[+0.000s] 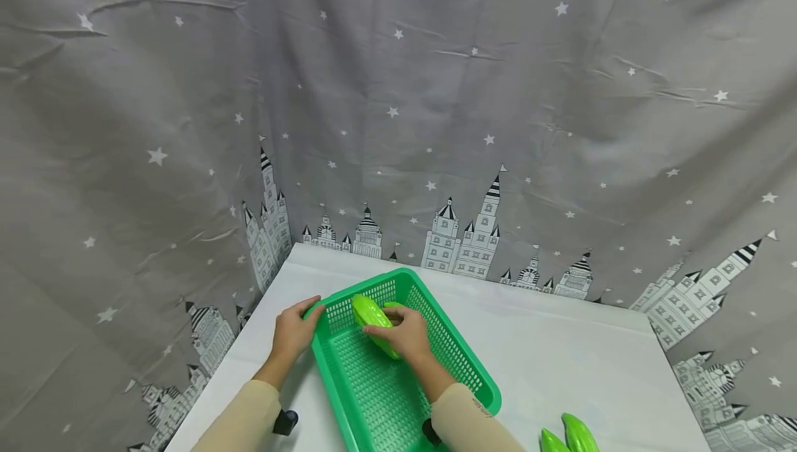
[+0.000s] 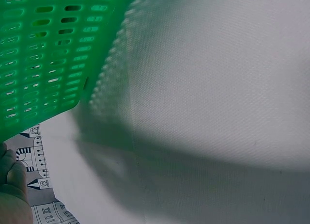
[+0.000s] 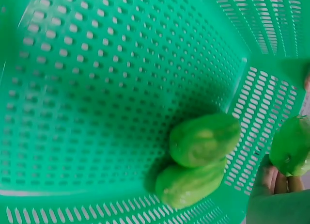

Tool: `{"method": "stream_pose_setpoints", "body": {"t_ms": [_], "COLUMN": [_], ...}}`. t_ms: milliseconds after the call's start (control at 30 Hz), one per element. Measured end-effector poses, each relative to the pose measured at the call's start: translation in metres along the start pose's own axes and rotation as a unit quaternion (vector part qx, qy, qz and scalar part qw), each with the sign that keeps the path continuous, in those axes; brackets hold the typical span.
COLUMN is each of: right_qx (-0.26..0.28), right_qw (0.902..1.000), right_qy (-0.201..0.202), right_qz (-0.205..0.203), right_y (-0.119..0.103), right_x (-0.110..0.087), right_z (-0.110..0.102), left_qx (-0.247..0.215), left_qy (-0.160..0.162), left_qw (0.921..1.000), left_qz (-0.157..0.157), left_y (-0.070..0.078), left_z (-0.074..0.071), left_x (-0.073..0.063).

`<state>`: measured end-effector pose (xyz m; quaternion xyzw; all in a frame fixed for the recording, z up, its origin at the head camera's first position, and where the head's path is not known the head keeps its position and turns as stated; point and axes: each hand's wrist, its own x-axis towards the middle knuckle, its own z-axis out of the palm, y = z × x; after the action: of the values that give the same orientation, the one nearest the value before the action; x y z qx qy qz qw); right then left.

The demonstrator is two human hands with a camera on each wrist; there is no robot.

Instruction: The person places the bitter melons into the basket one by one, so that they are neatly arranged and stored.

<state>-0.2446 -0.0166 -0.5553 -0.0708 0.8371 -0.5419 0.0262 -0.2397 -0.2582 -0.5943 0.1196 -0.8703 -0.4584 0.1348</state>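
Your right hand (image 1: 405, 333) grips a green gourd (image 1: 372, 319) inside the green basket (image 1: 461, 369), your left hand (image 1: 294, 331) holds its far corner rim, white table (image 1: 573, 362), two gourds (image 1: 569, 438) near the front edge, starred grey curtain (image 1: 398, 92) behind.

Green perforated basket (image 1: 461, 362) sits low centre of the frame, one green gourd-like vegetable (image 1: 372, 315) tilted inside its far end.

Gourds (image 3: 201, 161) inside basket (image 1: 461, 362) on table (image 1: 579, 362)

Green basket (image 2: 43, 54) wall above white tablecloth (image 2: 208, 98).
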Motion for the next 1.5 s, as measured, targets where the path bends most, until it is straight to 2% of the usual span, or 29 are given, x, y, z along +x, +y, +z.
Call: {"method": "stream_pose_setpoints", "body": {"t_ms": [367,533,833,1100,1233,1333,1400,1500], "right_qx": [-0.022,-0.057,-0.156,-0.197,-0.241,-0.281,-0.322,-0.385], "right_qw": [0.9994,0.9976,0.9875,0.9796,0.9688,0.9562,0.9411,0.9132], "right_qy": [-0.014,-0.019,-0.017,-0.035,-0.053,-0.059,-0.06,-0.066], "right_qz": [0.022,0.036,0.016,0.012,-0.021,-0.058,-0.086,-0.117], "right_y": [0.014,0.019,0.023,0.02,0.017,0.017,0.018,0.02], "right_x": [-0.005,-0.008,-0.006,-0.003,-0.005,-0.007,-0.008,-0.008], "right_z": [0.019,0.023,0.028,0.035,0.037,0.04,0.041,0.043], "left_qx": [0.002,-0.003,-0.003,-0.004,-0.004,-0.003,-0.002,0.0], "left_qy": [-0.005,-0.006,-0.003,-0.001,0.003,0.004,0.003,0.002], "left_qw": [1.0,1.0,1.0,1.0,1.0,1.0,1.0,1.0], "left_qz": [-0.004,-0.006,-0.005,-0.002,0.001,0.0,0.0,-0.003], "left_y": [0.002,0.002,0.002,0.004,0.004,0.005,0.006,0.007], "left_z": [0.001,0.0,0.002,0.0,-0.001,-0.001,-0.001,-0.001], "left_x": [-0.002,-0.004,-0.005,-0.004,-0.003,-0.003,-0.003,-0.004]}}
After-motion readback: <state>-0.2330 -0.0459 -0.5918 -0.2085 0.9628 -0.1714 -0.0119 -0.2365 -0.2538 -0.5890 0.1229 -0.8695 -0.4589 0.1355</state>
